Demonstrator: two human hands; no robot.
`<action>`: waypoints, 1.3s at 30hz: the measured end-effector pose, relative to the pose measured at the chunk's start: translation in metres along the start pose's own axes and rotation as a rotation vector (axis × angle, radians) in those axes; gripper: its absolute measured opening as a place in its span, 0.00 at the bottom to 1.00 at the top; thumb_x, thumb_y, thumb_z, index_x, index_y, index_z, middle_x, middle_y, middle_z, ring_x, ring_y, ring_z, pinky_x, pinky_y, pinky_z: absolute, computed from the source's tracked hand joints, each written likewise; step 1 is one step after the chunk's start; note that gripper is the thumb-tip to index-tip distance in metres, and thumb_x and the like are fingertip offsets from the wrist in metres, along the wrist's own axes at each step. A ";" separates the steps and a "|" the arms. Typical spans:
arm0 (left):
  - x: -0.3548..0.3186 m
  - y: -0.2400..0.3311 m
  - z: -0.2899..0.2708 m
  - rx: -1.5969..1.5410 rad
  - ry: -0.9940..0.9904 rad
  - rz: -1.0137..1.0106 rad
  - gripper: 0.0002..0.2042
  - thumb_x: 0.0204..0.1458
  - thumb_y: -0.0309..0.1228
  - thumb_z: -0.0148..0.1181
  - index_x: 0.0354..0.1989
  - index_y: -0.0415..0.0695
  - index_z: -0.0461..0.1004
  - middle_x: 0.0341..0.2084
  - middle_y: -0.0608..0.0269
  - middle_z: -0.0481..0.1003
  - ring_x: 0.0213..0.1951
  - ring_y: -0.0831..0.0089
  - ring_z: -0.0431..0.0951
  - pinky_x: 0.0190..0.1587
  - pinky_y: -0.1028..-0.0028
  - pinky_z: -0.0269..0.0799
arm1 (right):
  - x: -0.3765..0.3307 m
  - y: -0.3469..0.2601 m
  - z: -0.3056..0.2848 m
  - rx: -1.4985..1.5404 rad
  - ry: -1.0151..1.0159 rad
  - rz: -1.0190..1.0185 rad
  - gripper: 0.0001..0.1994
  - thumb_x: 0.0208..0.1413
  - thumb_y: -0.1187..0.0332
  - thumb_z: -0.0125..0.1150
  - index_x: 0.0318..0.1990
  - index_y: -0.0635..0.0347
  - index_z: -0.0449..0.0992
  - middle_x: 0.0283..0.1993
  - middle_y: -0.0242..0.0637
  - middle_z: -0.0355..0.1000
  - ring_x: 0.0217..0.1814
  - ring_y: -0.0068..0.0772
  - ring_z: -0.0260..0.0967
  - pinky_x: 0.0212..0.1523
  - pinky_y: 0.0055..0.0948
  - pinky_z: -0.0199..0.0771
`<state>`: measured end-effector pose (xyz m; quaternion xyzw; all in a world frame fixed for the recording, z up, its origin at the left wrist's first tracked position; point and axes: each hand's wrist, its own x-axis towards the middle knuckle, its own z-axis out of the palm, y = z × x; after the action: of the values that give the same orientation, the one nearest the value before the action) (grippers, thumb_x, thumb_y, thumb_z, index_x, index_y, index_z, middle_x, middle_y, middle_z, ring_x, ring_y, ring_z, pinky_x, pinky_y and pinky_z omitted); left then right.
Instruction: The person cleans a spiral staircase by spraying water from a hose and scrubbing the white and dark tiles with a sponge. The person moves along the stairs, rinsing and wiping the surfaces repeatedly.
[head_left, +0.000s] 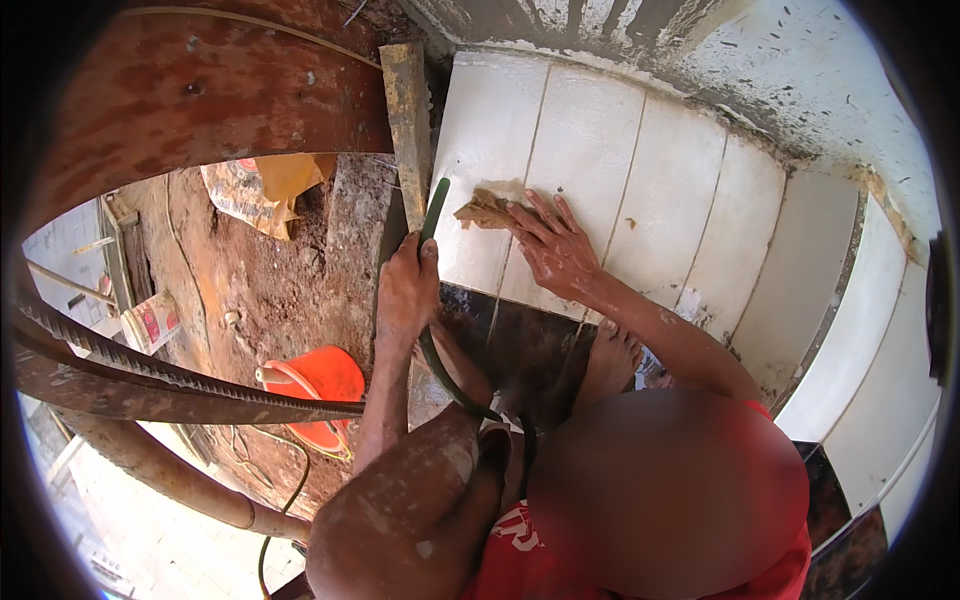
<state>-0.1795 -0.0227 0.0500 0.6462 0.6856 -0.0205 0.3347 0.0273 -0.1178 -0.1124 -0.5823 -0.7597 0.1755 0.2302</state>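
Observation:
My left hand (408,280) is closed around a green hose (436,208), whose free end points up past my fingers over the edge of the tiles. The hose runs back between my legs. To its right, my right hand (556,250) lies flat with fingers spread on wet white tiles (588,130). Some of its fingertips press on a crumpled brown scrap (487,208); whether it is cloth or paper I cannot tell. A small brown bit (630,222) sticks to the tiles farther right. My bare foot (608,362) rests by the black tile strip (520,345).
A worn wooden plank (405,130) borders the tiles on the left. Beyond it are bare reddish earth (270,290), an orange bucket (325,385), a torn sack (250,200) and a pale tub (152,322). A rusty curved beam (230,85) and bamboo pole (170,465) cross the left side.

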 end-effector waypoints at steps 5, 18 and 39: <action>-0.002 0.003 -0.003 0.013 0.045 0.017 0.18 0.68 0.37 0.49 0.51 0.31 0.75 0.33 0.28 0.78 0.41 0.31 0.79 0.43 0.44 0.71 | -0.053 -0.073 0.054 0.260 -0.346 -0.218 0.30 0.63 0.62 0.55 0.73 0.60 0.65 0.79 0.42 0.57 0.83 0.40 0.47 0.81 0.56 0.44; 0.002 0.019 0.010 -0.007 -0.156 0.108 0.19 0.69 0.37 0.49 0.54 0.31 0.74 0.33 0.28 0.78 0.42 0.31 0.79 0.46 0.44 0.71 | -0.043 0.015 -0.059 -0.053 -0.182 0.220 0.25 0.69 0.66 0.52 0.73 0.47 0.67 0.76 0.35 0.63 0.83 0.41 0.50 0.82 0.56 0.37; 0.010 0.027 0.020 -0.007 -0.251 0.164 0.20 0.69 0.39 0.49 0.54 0.31 0.73 0.35 0.30 0.79 0.43 0.31 0.79 0.48 0.43 0.72 | -0.102 0.026 -0.074 -0.218 -0.483 0.051 0.33 0.59 0.63 0.63 0.73 0.30 0.66 0.82 0.14 0.53 0.87 0.32 0.35 0.85 0.56 0.32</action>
<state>-0.1454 -0.0191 0.0406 0.6914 0.5832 -0.0715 0.4205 0.1116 -0.2098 -0.0799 -0.5640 -0.7920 0.2323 -0.0262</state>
